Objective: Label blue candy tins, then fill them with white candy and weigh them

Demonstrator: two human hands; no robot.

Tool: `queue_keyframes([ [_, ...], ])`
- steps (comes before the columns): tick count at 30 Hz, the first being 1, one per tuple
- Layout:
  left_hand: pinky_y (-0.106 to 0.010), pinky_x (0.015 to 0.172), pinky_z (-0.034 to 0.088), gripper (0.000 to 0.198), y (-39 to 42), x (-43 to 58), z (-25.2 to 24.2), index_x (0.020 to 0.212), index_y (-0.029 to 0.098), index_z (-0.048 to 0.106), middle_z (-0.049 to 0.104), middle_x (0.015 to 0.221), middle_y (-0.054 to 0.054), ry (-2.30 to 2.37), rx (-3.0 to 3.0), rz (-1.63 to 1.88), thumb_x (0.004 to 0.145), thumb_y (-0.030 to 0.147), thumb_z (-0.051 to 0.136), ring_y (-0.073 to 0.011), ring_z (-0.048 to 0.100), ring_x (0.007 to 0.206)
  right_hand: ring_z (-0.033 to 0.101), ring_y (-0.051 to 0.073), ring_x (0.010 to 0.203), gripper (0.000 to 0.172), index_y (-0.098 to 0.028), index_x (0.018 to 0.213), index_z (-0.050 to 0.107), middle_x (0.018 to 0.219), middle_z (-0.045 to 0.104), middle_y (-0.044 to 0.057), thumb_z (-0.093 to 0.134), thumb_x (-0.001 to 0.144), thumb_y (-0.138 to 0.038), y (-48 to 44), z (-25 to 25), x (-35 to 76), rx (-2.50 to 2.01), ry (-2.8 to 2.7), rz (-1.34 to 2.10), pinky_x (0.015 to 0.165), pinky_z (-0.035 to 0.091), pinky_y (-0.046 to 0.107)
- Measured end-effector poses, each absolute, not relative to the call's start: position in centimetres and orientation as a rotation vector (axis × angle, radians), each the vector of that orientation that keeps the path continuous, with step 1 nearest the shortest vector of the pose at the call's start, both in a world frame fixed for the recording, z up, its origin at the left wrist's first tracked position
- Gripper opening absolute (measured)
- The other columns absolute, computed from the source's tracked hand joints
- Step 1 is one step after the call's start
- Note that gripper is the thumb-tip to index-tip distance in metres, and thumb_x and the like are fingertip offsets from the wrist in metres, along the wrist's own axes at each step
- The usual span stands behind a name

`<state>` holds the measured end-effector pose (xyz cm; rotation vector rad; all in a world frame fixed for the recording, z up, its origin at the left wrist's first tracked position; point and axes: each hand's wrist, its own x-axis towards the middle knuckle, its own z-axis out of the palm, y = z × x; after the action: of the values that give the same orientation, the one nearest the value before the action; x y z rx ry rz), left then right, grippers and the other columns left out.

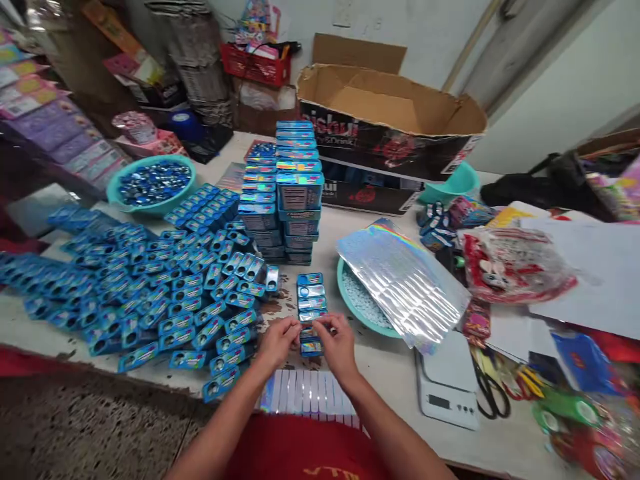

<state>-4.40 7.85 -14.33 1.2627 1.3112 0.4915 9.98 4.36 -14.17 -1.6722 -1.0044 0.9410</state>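
A short row of small blue boxes [311, 291] with shiny faces lies in front of me. My left hand [279, 343] is at the left side of this row, thumb and fingers pinched together. From the right, my right hand [339, 340] reaches over the lower boxes, its fingertips also pinched. Whatever is between the fingertips of either hand is too small or hidden to make out. Just below my hands, a sheet of shiny silver strips [310, 392] lies at the table edge. Many similar blue boxes with round dark openings [187, 303] spread out to the left.
Blue boxes stand in tall stacks [300, 193] behind the row. A turquoise bowl of white pellets [353, 293] sits under a silver sheet [405, 287]. To the right are a scale [447, 387] and scissors [493, 393]. A large carton [370, 143] stands behind.
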Motion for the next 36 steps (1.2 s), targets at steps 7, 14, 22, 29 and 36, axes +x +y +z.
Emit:
queue_keyframes([
  [7,-0.022,0.05,0.038,0.022,12.9,-3.9,-15.4,0.096,0.02,0.048,0.047,0.052,0.008,1.309,1.333,0.455,0.078,0.032,0.043,-0.0111,0.048,0.045,0.055,0.02,0.082,0.015,-0.018,0.068,0.068,0.081,0.056,0.004,0.063,0.07,-0.031,9.5,-16.0,10.9,-1.775,-1.089,0.792,0.078,0.043,0.033],
  [14,-0.026,0.063,0.04,0.02,16.2,-3.5,-17.3,0.097,0.02,0.048,0.053,0.062,0.003,1.502,1.637,0.358,0.081,0.014,0.037,-0.0148,0.053,0.061,0.05,0.026,0.098,0.011,-0.015,0.065,0.064,0.095,0.055,0.011,0.061,0.072,-0.023,12.6,-18.1,10.0,-1.914,-1.21,0.592,0.088,0.038,0.038],
  [22,-0.019,0.047,0.038,0.013,15.3,-2.0,-19.3,0.097,0.021,0.042,0.045,0.058,0.007,1.497,1.173,0.415,0.086,0.024,0.036,-0.0087,0.047,0.045,0.048,0.025,0.097,0.006,-0.018,0.081,0.052,0.097,0.049,0.01,0.052,0.074,-0.019,12.2,-19.4,9.2,-1.937,-1.185,0.449,0.087,0.039,0.037],
  [29,-0.027,0.059,0.046,0.023,15.2,-1.0,-19.0,0.108,0.018,0.046,0.061,0.071,-0.003,1.678,1.342,0.124,0.089,0.023,0.034,-0.0176,0.062,0.062,0.049,0.025,0.087,0.012,-0.02,0.084,0.046,0.089,0.051,0.008,0.051,0.073,-0.021,12.4,-19.7,9.7,-2.002,-1.169,0.474,0.081,0.04,0.038],
  [36,-0.038,0.087,0.041,0.034,12.7,-2.6,-17.3,0.115,0.017,0.05,0.062,0.109,-0.017,1.683,1.669,-0.213,0.081,0.012,0.043,-0.028,0.057,0.106,0.05,0.024,0.092,0.014,-0.017,0.09,0.05,0.093,0.051,0.01,0.042,0.079,-0.015,12.3,-18.4,10.1,-2.0,-1.188,0.505,0.084,0.041,0.039],
])
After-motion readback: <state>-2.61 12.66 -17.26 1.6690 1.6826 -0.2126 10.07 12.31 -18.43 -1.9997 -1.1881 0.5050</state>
